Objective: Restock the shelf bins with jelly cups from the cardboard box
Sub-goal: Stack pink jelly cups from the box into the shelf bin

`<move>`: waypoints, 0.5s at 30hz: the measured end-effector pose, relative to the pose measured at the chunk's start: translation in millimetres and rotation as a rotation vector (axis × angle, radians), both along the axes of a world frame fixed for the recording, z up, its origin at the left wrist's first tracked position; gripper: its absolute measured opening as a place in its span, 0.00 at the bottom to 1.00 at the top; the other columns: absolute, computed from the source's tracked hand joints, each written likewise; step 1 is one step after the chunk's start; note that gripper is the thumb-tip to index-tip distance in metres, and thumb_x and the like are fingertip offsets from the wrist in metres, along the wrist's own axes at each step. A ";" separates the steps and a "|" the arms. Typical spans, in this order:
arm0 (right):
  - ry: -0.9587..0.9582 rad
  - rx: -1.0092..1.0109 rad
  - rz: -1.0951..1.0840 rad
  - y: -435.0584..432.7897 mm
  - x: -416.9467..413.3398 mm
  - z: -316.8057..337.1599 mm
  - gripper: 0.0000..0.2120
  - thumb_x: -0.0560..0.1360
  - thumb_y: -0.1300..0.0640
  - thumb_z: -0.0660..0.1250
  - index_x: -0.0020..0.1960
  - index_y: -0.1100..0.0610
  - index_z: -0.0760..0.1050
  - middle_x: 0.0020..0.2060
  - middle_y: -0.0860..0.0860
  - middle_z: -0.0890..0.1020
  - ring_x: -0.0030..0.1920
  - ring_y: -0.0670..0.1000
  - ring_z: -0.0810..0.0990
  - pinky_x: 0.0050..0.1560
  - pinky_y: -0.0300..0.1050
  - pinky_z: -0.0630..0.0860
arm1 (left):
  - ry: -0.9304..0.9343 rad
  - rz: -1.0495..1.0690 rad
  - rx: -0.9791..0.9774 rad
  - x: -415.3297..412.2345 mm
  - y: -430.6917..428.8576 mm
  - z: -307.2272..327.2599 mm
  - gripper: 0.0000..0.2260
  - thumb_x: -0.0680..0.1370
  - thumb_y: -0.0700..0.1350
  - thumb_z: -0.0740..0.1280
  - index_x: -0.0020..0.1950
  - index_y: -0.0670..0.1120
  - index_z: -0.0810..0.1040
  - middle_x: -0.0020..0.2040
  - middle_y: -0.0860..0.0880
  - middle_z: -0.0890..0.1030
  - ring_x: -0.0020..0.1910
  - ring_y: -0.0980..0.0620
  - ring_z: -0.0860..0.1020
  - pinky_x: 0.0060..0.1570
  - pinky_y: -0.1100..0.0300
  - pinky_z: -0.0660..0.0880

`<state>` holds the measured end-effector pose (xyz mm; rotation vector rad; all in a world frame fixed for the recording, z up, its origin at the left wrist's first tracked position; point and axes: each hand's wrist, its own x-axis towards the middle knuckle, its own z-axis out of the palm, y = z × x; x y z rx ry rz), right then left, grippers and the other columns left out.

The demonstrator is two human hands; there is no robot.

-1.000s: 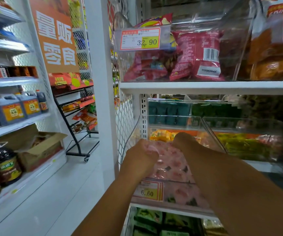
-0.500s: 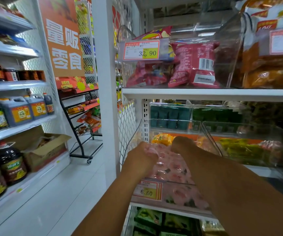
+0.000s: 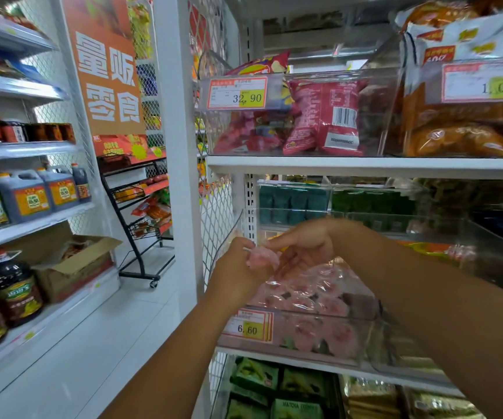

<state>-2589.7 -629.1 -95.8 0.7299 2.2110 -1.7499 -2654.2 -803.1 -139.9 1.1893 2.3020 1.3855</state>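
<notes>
A clear shelf bin (image 3: pixel 362 343) with a 6.60 price tag (image 3: pixel 248 327) holds several pink jelly cups (image 3: pixel 313 294). Just above the bin's left end, one pink jelly cup (image 3: pixel 260 259) is held between both hands. My left hand (image 3: pixel 238 273) grips it from the left with curled fingers. My right hand (image 3: pixel 301 246) reaches across from the right, its fingertips pinching the cup's top and far side. An open cardboard box (image 3: pixel 71 264) sits on the low shelf at the left, its contents unclear.
A white post (image 3: pixel 177 146) and wire mesh panel (image 3: pixel 217 225) stand left of the bin. Neighbouring clear bins hold red snack bags (image 3: pixel 325 116), teal packs (image 3: pixel 289 204) and green packs (image 3: pixel 371 204). Oil and sauce bottles (image 3: pixel 11 285) line the left shelves. A black wheeled rack (image 3: pixel 141 225) stands behind.
Both hands have lifted up out of the pile of jelly cups, and they now hold one pink cup between them above the bin. The view shifted slightly downward.
</notes>
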 end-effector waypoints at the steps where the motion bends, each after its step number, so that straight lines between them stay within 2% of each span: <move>1: 0.015 0.002 -0.013 -4.1 -0.2 0.9 0.16 0.78 0.50 0.65 0.57 0.62 0.76 0.50 0.60 0.79 0.48 0.55 0.81 0.47 0.44 0.81 | 0.014 -0.004 0.002 0.6 -0.8 0.3 0.20 0.72 0.52 0.74 0.58 0.54 0.67 0.51 0.56 0.78 0.46 0.54 0.79 0.36 0.64 0.71; 3: 0.020 0.008 -0.025 -7.9 -2.3 2.6 0.13 0.77 0.51 0.66 0.55 0.61 0.77 0.49 0.58 0.78 0.46 0.54 0.80 0.42 0.42 0.80 | 0.029 -0.018 0.009 0.4 -1.3 -0.1 0.22 0.71 0.53 0.75 0.59 0.54 0.68 0.53 0.56 0.77 0.47 0.55 0.78 0.35 0.65 0.69; 6: -0.033 0.040 0.000 -9.0 -9.4 4.2 0.18 0.76 0.55 0.69 0.61 0.63 0.75 0.56 0.61 0.77 0.49 0.55 0.79 0.45 0.43 0.80 | 0.045 -0.045 0.016 -2.5 -0.6 -2.9 0.26 0.72 0.54 0.74 0.66 0.53 0.67 0.61 0.55 0.76 0.47 0.56 0.76 0.35 0.65 0.69; 8: -0.029 0.105 -0.017 -4.0 -15.3 6.9 0.14 0.76 0.60 0.68 0.59 0.65 0.75 0.55 0.60 0.76 0.50 0.55 0.78 0.49 0.43 0.80 | 0.029 -0.034 0.030 -4.7 -0.3 -4.8 0.31 0.72 0.55 0.74 0.71 0.52 0.65 0.66 0.53 0.75 0.50 0.55 0.76 0.39 0.63 0.71; 9: -0.012 0.184 -0.030 2.1 -17.4 8.5 0.10 0.76 0.62 0.67 0.55 0.65 0.76 0.53 0.59 0.77 0.50 0.54 0.78 0.47 0.42 0.80 | 0.027 -0.025 0.023 -5.9 0.4 -5.5 0.32 0.72 0.55 0.74 0.72 0.52 0.64 0.67 0.51 0.74 0.51 0.54 0.75 0.43 0.61 0.72; 10: -0.006 0.325 -0.037 9.5 -18.2 10.6 0.06 0.75 0.64 0.67 0.52 0.65 0.77 0.50 0.57 0.78 0.50 0.54 0.79 0.44 0.42 0.81 | 0.033 -0.019 0.001 -7.4 1.5 -6.3 0.33 0.73 0.55 0.73 0.73 0.52 0.63 0.69 0.50 0.74 0.52 0.54 0.74 0.47 0.60 0.72; 12: -0.079 0.746 -0.025 29.8 -18.5 12.1 0.05 0.74 0.63 0.71 0.48 0.65 0.78 0.44 0.54 0.80 0.47 0.54 0.82 0.44 0.43 0.81 | 0.049 -0.024 -0.054 -9.3 3.0 -7.6 0.31 0.74 0.56 0.71 0.73 0.52 0.63 0.69 0.49 0.74 0.54 0.52 0.75 0.51 0.60 0.71; 13: -0.156 0.945 0.002 39.0 -16.9 10.9 0.06 0.73 0.61 0.72 0.45 0.64 0.79 0.39 0.54 0.81 0.42 0.52 0.83 0.41 0.43 0.81 | 0.053 -0.030 -0.069 -10.3 3.5 -8.5 0.31 0.74 0.56 0.71 0.73 0.53 0.63 0.69 0.49 0.74 0.56 0.51 0.76 0.52 0.60 0.71; 15: -0.296 1.240 0.075 51.6 -13.6 4.6 0.09 0.74 0.56 0.72 0.44 0.62 0.79 0.34 0.51 0.78 0.31 0.47 0.77 0.33 0.38 0.75 | 0.066 -0.043 -0.082 -11.9 4.0 -10.6 0.29 0.75 0.56 0.70 0.73 0.53 0.64 0.67 0.50 0.75 0.56 0.51 0.76 0.49 0.61 0.70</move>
